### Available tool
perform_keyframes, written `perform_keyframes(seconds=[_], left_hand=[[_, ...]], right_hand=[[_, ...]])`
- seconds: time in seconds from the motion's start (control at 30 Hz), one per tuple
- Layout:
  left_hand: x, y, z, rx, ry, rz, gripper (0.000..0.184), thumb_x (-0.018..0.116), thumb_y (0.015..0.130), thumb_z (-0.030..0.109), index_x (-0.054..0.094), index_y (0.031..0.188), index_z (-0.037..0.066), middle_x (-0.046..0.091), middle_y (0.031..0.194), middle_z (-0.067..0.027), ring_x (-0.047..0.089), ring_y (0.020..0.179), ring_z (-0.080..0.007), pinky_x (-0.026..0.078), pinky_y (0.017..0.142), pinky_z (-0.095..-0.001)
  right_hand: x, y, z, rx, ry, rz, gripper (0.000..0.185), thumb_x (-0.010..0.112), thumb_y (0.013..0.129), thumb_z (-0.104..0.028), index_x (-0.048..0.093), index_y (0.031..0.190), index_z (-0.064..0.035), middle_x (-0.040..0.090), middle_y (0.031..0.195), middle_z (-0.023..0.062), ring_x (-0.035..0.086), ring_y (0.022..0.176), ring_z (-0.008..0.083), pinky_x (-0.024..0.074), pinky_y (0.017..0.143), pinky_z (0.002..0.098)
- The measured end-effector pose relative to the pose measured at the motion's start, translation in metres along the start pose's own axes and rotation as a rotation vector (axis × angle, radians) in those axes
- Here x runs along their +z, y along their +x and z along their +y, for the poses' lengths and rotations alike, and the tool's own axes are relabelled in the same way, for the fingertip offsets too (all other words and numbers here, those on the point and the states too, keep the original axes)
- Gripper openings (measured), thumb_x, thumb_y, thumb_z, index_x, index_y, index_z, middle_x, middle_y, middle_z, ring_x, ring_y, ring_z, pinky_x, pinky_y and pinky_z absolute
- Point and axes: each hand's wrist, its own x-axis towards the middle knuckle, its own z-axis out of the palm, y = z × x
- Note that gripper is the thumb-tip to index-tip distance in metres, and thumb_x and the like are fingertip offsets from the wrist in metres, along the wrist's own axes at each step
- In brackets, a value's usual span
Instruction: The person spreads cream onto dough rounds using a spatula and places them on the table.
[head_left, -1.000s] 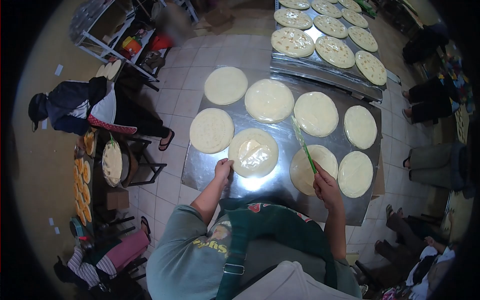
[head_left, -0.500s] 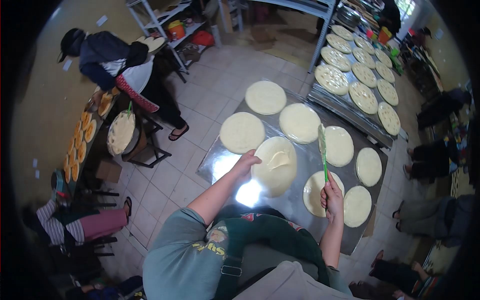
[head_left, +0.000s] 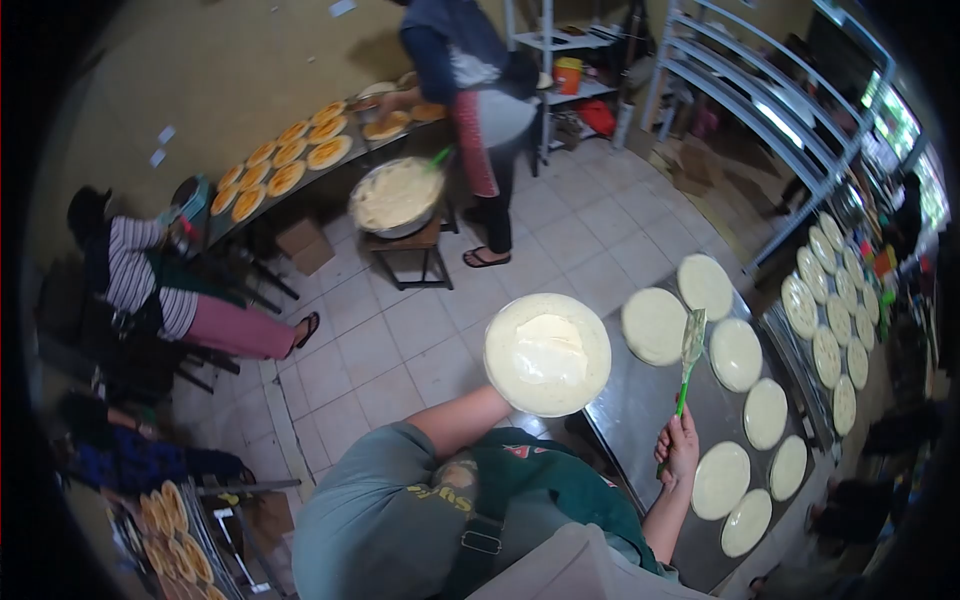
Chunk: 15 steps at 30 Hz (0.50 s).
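My left hand is mostly hidden beneath a pale round cake layer, holding it up off the table with the tiled floor beyond. A thick smear of cream lies on top of that layer. In my right hand, the fingers are wrapped round the handle of a green spatula, its blade upright and coated with cream. Several more pale round layers, such as the nearest one, rest on the metal table below and around the spatula.
A large bowl of cream stands on a wooden stool. Behind it, a person bends over a long table with orange-topped rounds. Another person in stripes is at left. Metal shelving and more rounds are at right.
My left hand has lifted the cream-smeared layer off the metal table. My view has turned left, toward the cream bowl. My right hand still grips the spatula.
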Motion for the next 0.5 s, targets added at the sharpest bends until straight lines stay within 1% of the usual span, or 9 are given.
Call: perform_keyframes(seconds=[0.17,0.23,0.3,0.33,0.37,0.4,0.43,0.47,0.5], left_hand=[[0.005,-0.090,0.049,0.165,0.016,0.040,0.055,0.036,0.088,0.049,0.038,0.130,0.012,0.041,0.132,-0.0113,0.044,0.118,-0.0293,0.038,0.096,-0.0462],[0.002,-0.127,0.065,0.220,0.024,0.054,0.055,0.036,0.088,0.049,0.038,0.130,0.013,0.041,0.132,-0.0112,0.043,0.118,-0.0292,0.038,0.096,-0.0463],[-0.007,-0.173,0.079,0.464,0.100,0.225,0.057,0.036,0.088,0.050,0.035,0.131,0.014,0.041,0.132,-0.0108,0.044,0.117,-0.0291,0.038,0.096,-0.0468],[-0.009,-0.196,0.083,0.482,0.096,0.231,0.057,0.036,0.088,0.050,0.035,0.131,0.014,0.041,0.132,-0.0108,0.044,0.117,-0.0291,0.038,0.096,-0.0468],[-0.010,-0.218,0.086,0.599,0.105,0.277,0.058,0.035,0.088,0.051,0.035,0.132,0.014,0.041,0.132,-0.0107,0.043,0.118,-0.0296,0.038,0.096,-0.0468],[-0.013,-0.236,0.087,0.714,0.112,0.323,0.059,0.034,0.087,0.052,0.034,0.132,0.014,0.041,0.132,-0.0106,0.043,0.118,-0.0302,0.038,0.096,-0.0467],[-0.014,-0.249,0.090,0.731,0.101,0.329,0.059,0.034,0.087,0.052,0.034,0.132,0.014,0.041,0.132,-0.0106,0.043,0.118,-0.0302,0.038,0.096,-0.0467],[-0.016,-0.260,0.092,0.808,0.138,0.338,0.059,0.034,0.087,0.052,0.034,0.132,0.014,0.040,0.132,-0.0106,0.043,0.118,-0.0302,0.038,0.096,-0.0468],[-0.017,-0.271,0.094,0.885,0.177,0.349,0.059,0.034,0.088,0.052,0.034,0.132,0.014,0.040,0.132,-0.0106,0.042,0.118,-0.0302,0.038,0.096,-0.0469]], right_hand=[[0.076,0.034,0.028,0.096,-0.022,-0.213,0.032,0.043,0.093,-0.024,0.043,0.123,-0.0126,0.036,0.054,-0.0032,0.030,0.038,0.0039,0.0240,0.034,0.0176],[0.109,0.052,0.037,0.146,-0.144,-0.284,0.033,0.043,0.093,-0.024,0.042,0.124,-0.0118,0.037,0.055,-0.0036,0.031,0.039,0.0041,0.0248,0.035,0.0179],[0.139,0.076,0.052,0.164,-0.193,-0.307,0.032,0.044,0.093,-0.023,0.045,0.123,-0.0116,0.039,0.055,-0.0034,0.033,0.042,0.0042,0.0264,0.037,0.0179],[0.154,0.091,0.060,0.092,-0.350,-0.351,0.031,0.045,0.092,-0.021,0.047,0.122,-0.0115,0.041,0.057,-0.0029,0.036,0.044,0.0046,0.0281,0.039,0.0181],[0.168,0.106,0.068,0.018,-0.509,-0.394,0.031,0.045,0.092,-0.020,0.049,0.121,-0.0114,0.044,0.058,-0.0025,0.039,0.046,0.0050,0.0298,0.041,0.0184],[0.178,0.125,0.082,0.025,-0.522,-0.406,0.031,0.045,0.092,-0.020,0.049,0.121,-0.0114,0.044,0.058,-0.0025,0.039,0.046,0.0050,0.0298,0.041,0.0184],[0.189,0.146,0.097,-0.105,-0.666,-0.456,0.030,0.046,0.092,-0.019,0.051,0.120,-0.0107,0.046,0.060,-0.0018,0.042,0.049,0.0059,0.0323,0.043,0.0195],[0.202,0.161,0.105,-0.237,-0.806,-0.508,0.030,0.047,0.091,-0.018,0.052,0.119,-0.0100,0.048,0.061,-0.0011,0.044,0.051,0.0067,0.0348,0.046,0.0205],[0.215,0.176,0.112,-0.231,-0.818,-0.523,0.030,0.047,0.091,-0.018,0.052,0.119,-0.0100,0.048,0.061,-0.0011,0.044,0.051,0.0067,0.0348,0.046,0.0205]])
